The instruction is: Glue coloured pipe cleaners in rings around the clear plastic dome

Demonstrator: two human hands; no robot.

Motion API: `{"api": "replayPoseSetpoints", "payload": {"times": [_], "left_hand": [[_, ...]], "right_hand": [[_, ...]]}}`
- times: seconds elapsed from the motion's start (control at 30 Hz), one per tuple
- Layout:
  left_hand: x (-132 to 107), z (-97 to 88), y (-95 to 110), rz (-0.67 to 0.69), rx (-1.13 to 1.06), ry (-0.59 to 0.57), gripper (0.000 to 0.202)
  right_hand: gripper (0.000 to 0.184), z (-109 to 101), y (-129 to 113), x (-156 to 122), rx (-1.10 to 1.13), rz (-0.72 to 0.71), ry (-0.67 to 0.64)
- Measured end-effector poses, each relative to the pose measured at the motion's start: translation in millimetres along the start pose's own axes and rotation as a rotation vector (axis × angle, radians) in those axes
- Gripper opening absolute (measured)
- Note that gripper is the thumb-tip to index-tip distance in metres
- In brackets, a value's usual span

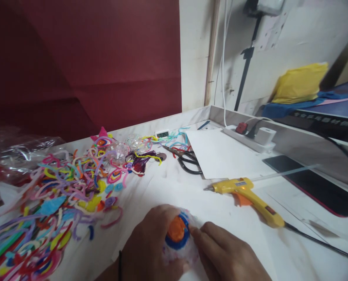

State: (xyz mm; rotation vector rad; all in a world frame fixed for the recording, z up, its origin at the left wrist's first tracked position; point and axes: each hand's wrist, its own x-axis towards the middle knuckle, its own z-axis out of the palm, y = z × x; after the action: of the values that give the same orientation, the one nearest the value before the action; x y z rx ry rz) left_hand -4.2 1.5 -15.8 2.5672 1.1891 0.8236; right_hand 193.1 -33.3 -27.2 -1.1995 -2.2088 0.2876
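Observation:
Near the front of the table my left hand (153, 238) is wrapped round a small, pale, translucent piece (185, 255) with a blue ring (177, 244) and an orange round centre (176, 229) on top. From the right, my right hand (223, 249) has its fingertips pinched at the edge of the blue ring. Whether something tiny sits between those fingertips I cannot make out. White paper (162, 191) lies under both hands. Close by on the right is a yellow glue gun (244, 191), its nozzle pointing left.
Colourful pipe cleaner pieces (68, 183) are heaped at left, beside clear plastic bags (24, 152). Black-handled scissors (188, 160) lie behind the hands. On the right are a white sheet (226, 152), a phone (314, 183), a power strip (250, 140) and the glue gun's cord (317, 238).

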Motion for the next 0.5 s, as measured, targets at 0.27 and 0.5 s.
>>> {"api": "replayPoseSetpoints", "payload": {"times": [0.27, 0.5], "left_hand": [[-8.5, 6.9, -1.5, -0.010, 0.111, -0.024, 0.073], [-10.4, 7.0, -6.9, 0.152, 0.214, -0.005, 0.083]], "right_hand": [[0.012, -2.3, 1.8, 1.7, -0.009, 0.040, -0.026], [0.015, 1.0, -1.1, 0.0, 0.026, 0.061, 0.035]]}}
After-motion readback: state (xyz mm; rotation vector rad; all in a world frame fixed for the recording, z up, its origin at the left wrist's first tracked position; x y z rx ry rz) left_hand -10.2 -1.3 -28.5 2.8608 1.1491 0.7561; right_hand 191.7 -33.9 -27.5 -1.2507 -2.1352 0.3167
